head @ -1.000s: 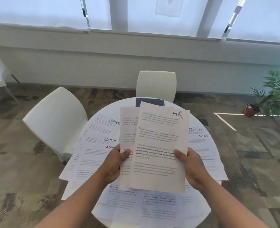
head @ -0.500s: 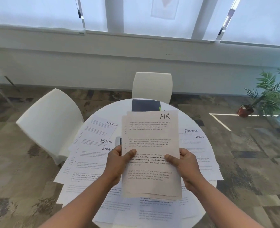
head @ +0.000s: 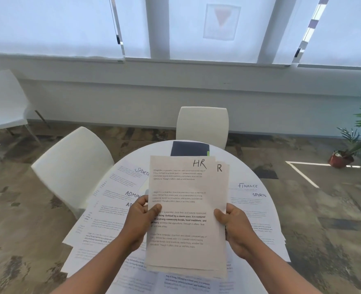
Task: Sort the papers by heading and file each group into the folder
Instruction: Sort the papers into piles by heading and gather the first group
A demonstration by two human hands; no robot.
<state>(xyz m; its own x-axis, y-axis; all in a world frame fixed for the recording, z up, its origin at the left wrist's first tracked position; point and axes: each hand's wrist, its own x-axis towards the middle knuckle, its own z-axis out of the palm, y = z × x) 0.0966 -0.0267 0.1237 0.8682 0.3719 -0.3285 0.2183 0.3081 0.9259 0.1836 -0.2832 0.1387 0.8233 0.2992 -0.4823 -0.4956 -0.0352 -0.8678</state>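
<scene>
I hold a small stack of printed sheets headed HR [head: 186,209] upright above the round white table [head: 234,164]. My left hand [head: 140,221] grips the stack's left edge, thumb on the front. My right hand [head: 234,228] grips its right edge, thumb also on the front. A second sheet peeks out behind at the top right, showing an R. A dark blue folder [head: 189,148] lies at the table's far side. Loose sheets headed SPORTS [head: 124,177], ADMIN [head: 116,200] and FINANCE [head: 247,192] lie spread on the table.
Two white chairs stand at the table, one at the left [head: 73,168] and one at the far side [head: 203,124]. A third white chair [head: 3,107] is at the far left. A potted plant [head: 353,145] stands on the floor at the right.
The two fanned HR sheets have been squared together into one nearly aligned stack. Both hands have kept their grip on the side edges.
</scene>
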